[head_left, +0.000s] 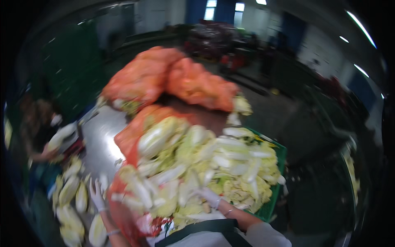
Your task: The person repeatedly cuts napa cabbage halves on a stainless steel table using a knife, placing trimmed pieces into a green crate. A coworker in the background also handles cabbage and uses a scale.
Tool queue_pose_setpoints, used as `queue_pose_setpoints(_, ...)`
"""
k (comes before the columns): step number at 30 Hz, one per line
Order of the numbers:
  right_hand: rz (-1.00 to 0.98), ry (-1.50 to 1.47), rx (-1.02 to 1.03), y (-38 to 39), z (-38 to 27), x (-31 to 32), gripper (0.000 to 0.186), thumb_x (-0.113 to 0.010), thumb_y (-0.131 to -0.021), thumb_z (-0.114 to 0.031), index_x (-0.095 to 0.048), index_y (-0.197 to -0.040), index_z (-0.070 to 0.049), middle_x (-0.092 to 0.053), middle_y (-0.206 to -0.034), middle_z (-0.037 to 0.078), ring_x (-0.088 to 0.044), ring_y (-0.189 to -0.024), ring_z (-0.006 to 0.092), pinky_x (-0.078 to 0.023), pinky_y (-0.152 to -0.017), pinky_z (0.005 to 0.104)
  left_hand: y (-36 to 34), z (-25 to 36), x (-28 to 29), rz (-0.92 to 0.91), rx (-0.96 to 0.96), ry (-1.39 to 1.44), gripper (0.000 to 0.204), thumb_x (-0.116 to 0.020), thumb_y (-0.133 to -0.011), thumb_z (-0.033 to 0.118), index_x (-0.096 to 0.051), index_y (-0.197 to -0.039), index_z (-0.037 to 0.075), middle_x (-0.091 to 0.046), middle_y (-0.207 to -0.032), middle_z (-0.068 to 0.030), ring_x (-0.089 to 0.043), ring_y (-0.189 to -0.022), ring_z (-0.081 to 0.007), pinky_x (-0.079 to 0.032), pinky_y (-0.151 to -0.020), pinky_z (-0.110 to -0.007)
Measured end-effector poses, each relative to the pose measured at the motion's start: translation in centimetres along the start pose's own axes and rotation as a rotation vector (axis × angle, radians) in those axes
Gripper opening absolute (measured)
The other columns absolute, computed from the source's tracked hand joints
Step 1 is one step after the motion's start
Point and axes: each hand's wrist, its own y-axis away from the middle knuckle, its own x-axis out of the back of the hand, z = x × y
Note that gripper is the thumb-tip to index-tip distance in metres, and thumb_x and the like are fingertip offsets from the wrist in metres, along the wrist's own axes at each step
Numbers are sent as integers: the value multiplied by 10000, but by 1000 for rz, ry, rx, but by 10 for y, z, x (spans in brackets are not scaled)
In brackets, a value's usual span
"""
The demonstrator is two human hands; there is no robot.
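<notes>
My left hand [98, 196], in a white glove, is open, fingers stretched upward beside whole napa cabbages [70, 190] lying on the metal table [105, 142] at the left. My right hand [209, 196], also gloved, reaches into a heap of pale cabbages and loose leaves [222, 156]; its fingertips are blurred among the leaves, so its grip is unclear. The heap lies partly on an orange mesh sack [127, 142] and in a green crate [276, 171] at the right.
Two full orange sacks [140, 76] sit at the back. A co-worker [39, 127] at the left holds a white cabbage [61, 136]. Dark machinery [317, 131] stands at the right, and a wrapped stack [210, 39] is in the distance.
</notes>
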Motion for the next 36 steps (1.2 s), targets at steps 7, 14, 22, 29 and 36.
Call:
queue_pose_setpoints(7,-81,147,63,-11,8,-22,353,-510,-883,-368,-591,-1013,-50,-648,-738,35,-488,-511,78,-373,-441,227,-54,-35,-190,-542,-635,-631,634,-605,-745,8,-357,-1328,4,-360,-1373,-173,-362,-1253,-293,-298,-1031,-366)
queue_pose_setpoints(14,-9,-132,49,42,17,-13,321,-484,-907,-332,-589,-1032,-55,-631,-714,43,-386,-441,53,-321,-404,202,-42,-33,-323,-429,-820,-1283,1171,-840,-451,163,-170,-1409,113,-271,-1419,-167,-369,-1239,-313,-347,-996,-398)
queue_pose_setpoints(22,-60,-285,133,53,22,-17,376,-503,-903,-361,-585,-1078,-38,-629,-782,24,-426,-524,30,-338,-447,178,-55,-29,-311,-405,-719,-1263,972,-748,-571,163,-225,-1389,116,-399,-1311,-199,-448,-1120,-360,-408,-891,-427)
queue_pose_setpoints(29,-22,-115,229,54,31,-19,400,-527,-890,-367,-570,-1112,-37,-607,-895,32,-462,-666,65,-377,-574,211,-13,-3,-266,-485,-511,-927,824,-706,-668,254,-290,-1357,78,-427,-1296,-165,-447,-1144,-326,-394,-938,-414)
queue_pose_setpoints(36,-41,-171,233,51,-20,-7,243,-521,-892,-188,-565,-1100,-71,-621,-980,31,-534,-632,51,-439,-509,199,80,20,-195,-499,160,329,756,-676,-727,313,-314,-1342,63,-446,-1283,-145,-458,-1146,-293,-392,-958,-421)
